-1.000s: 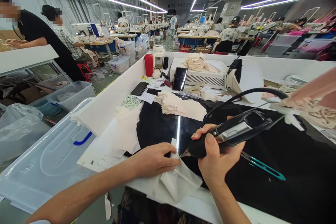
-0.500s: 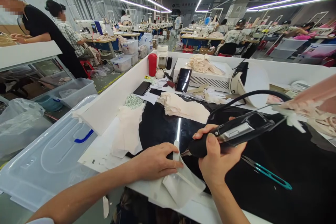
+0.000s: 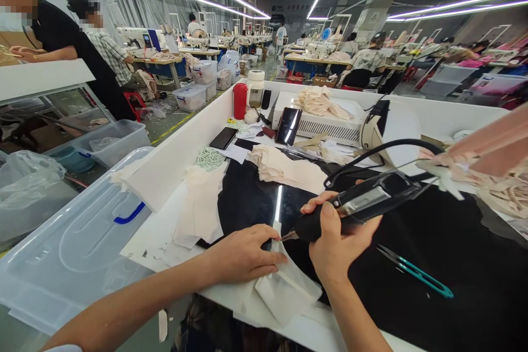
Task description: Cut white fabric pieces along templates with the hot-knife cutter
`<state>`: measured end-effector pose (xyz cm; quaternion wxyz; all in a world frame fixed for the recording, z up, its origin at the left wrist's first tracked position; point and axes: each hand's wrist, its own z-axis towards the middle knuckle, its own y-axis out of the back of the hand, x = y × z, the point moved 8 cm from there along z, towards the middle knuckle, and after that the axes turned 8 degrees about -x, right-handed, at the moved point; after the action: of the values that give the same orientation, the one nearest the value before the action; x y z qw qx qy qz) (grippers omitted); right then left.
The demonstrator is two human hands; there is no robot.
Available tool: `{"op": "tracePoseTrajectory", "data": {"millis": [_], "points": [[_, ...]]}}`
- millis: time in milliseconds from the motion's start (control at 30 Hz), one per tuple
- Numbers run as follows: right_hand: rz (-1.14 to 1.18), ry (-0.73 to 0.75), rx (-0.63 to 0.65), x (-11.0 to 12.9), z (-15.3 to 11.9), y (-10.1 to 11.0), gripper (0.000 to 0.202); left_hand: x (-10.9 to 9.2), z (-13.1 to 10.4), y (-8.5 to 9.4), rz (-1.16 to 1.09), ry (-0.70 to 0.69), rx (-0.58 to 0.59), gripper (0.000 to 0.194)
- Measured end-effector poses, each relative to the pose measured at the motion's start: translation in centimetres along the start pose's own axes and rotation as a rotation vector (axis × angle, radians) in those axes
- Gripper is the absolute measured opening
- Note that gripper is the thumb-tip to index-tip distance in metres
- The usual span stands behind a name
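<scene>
My right hand (image 3: pixel 336 242) grips a black corded handheld cutting tool (image 3: pixel 363 204), its metal tip touching a white fabric piece (image 3: pixel 286 283) on the black glossy work surface (image 3: pixel 433 242). My left hand (image 3: pixel 243 256) lies flat on that white piece, fingers together, pressing it down near the table's front edge. The tool's black cable (image 3: pixel 383 148) arches up and right. A stack of cream fabric pieces (image 3: pixel 286 168) lies further back on the black surface.
Teal thread snips (image 3: pixel 416 274) lie right of my hand. Another person's arm (image 3: pixel 490 140) reaches in at right over cream pieces. Phones (image 3: pixel 287 125), a red bottle (image 3: pixel 240 100) and a white box sit at the back. A clear plastic bin lid (image 3: pixel 78 242) is at left.
The tool tip has slid a little back and left along the white piece, away from the front edge. My left hand stays pressed on the fabric.
</scene>
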<state>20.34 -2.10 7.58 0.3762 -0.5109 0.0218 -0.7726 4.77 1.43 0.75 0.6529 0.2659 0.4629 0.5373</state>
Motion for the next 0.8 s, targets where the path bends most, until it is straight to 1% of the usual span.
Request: {"op": "tracePoseTrajectory", "data": {"millis": [100,200,333,433,500,567,600,633,700,767,800], "points": [[-0.014,0.007,0.001,0.2,0.4,0.3,0.030,0.1,0.0,0.1,-0.002,0.002,0.003,0.030],[-0.035,0.033,0.000,1.2,1.3,1.1,0.035,0.3,-0.1,0.5,-0.029,0.017,0.007,0.030],[-0.084,0.046,0.014,2.6,3.0,3.1,0.040,0.4,0.4,1.3,-0.085,0.088,-0.010,0.027],[-0.189,0.049,0.037,3.1,4.0,5.1,0.042,-0.5,1.5,1.4,-0.071,0.108,-0.046,0.024],[-0.285,0.059,0.045,3.1,4.6,6.6,0.042,-1.4,2.3,0.8,-0.040,0.103,-0.056,0.021],[-0.384,0.054,0.059,2.6,5.1,8.2,0.045,-2.1,2.9,-0.5,0.008,0.103,-0.057,0.013],[-0.434,0.039,0.088,2.2,5.3,9.0,0.050,-2.3,3.1,-1.2,0.035,0.106,-0.054,0.008],[-0.503,0.039,0.114,1.7,5.5,10.0,0.057,-2.3,3.3,-1.8,0.057,0.107,-0.051,0.009],[-0.680,0.028,0.221,0.2,5.9,12.0,0.059,-2.1,3.5,-2.9,0.091,0.119,-0.047,0.013],[-0.836,0.078,0.342,-1.1,6.2,14.6,0.058,-1.9,3.6,-3.4,0.114,0.104,-0.065,0.016],[-0.907,0.133,0.386,-1.5,6.3,16.0,0.057,-1.9,3.7,-3.5,0.128,0.085,-0.076,0.016]]}}
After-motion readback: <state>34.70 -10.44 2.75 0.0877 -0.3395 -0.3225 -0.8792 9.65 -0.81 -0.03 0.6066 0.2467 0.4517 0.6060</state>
